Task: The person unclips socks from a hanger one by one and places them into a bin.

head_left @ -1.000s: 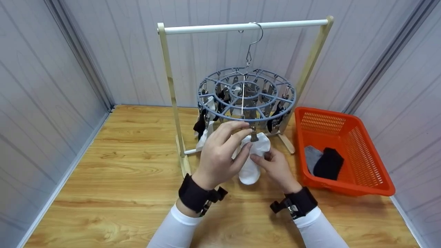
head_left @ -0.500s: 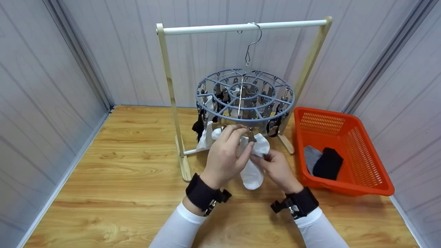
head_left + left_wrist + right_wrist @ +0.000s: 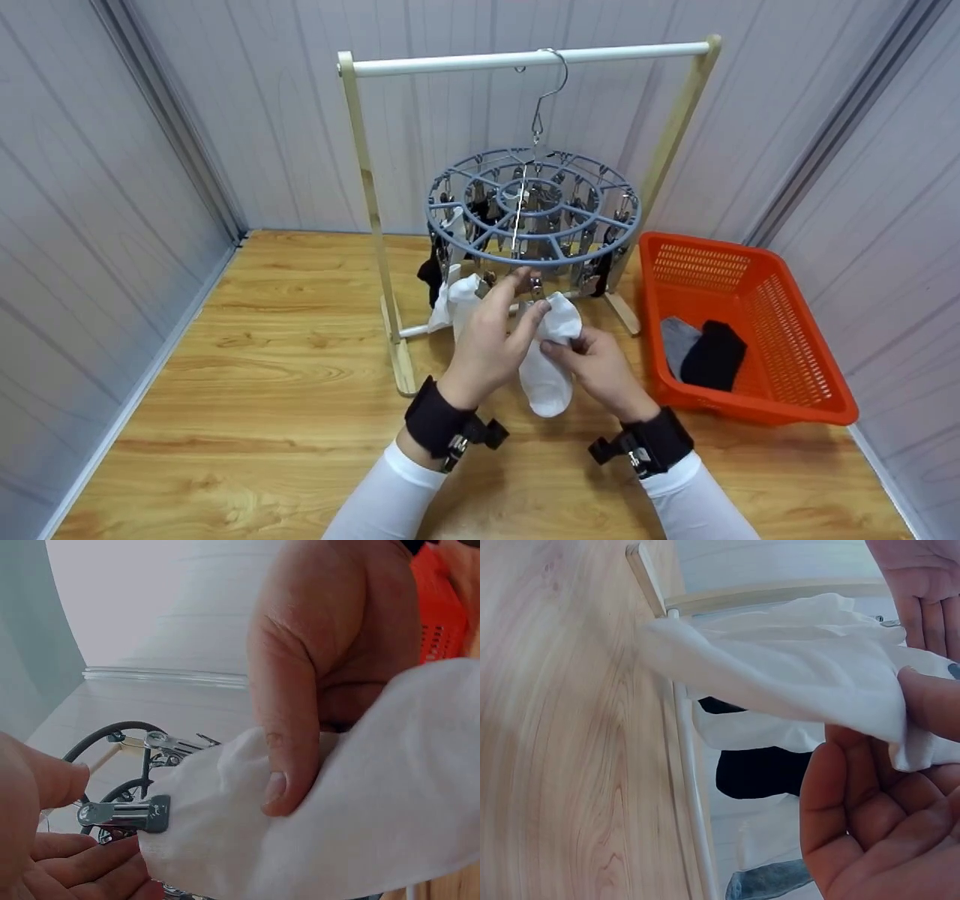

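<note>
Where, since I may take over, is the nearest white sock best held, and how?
Probably pinch the white sock just below the clip, front to back, coming from the right: its cloth is limp, its top edge sits in the clip, and the left hand crowds the other side.

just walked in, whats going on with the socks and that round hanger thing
A person is clipping up a white sock. Their right hand pinches its fabric, while the left hand is open close to the metal clip, which grips the sock's edge. The clip belongs to a round hanger hooked on a rack's white bar. Other black and white pieces hang there too. A gray item and a black item lie in the orange basket.
</note>
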Demonstrator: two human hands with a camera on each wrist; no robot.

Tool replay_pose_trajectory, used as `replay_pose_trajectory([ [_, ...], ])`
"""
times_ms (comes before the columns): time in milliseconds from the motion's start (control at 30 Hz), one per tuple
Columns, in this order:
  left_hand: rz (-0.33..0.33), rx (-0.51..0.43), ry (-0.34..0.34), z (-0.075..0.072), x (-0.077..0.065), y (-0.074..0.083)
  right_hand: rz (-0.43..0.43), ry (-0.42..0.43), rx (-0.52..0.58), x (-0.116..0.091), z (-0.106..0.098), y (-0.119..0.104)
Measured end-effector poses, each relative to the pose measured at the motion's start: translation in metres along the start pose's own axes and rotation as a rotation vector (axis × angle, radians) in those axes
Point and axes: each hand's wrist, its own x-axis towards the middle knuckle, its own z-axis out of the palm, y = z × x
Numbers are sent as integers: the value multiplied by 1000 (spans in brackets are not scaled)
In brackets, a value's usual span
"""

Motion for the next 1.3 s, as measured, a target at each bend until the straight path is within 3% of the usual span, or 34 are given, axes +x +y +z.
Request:
replay_pose_trajectory([
  [233, -31, -79, 17, 0, 1, 1, -23, -5, -16, -1, 2, -3],
  [633, -158, -253, 56, 7, 2, 2, -71, -45, -52, -4, 2, -6],
  [933, -295, -259, 98, 7, 3, 3, -90, -60, -79, -5, 1, -8],
  [1167, -380, -474, 116, 5, 5, 5, -93, -58, -89, -5, 1, -10],
  [1300, -395, -517, 119, 4, 4, 6, -91, -62, -89, -6, 0, -11],
])
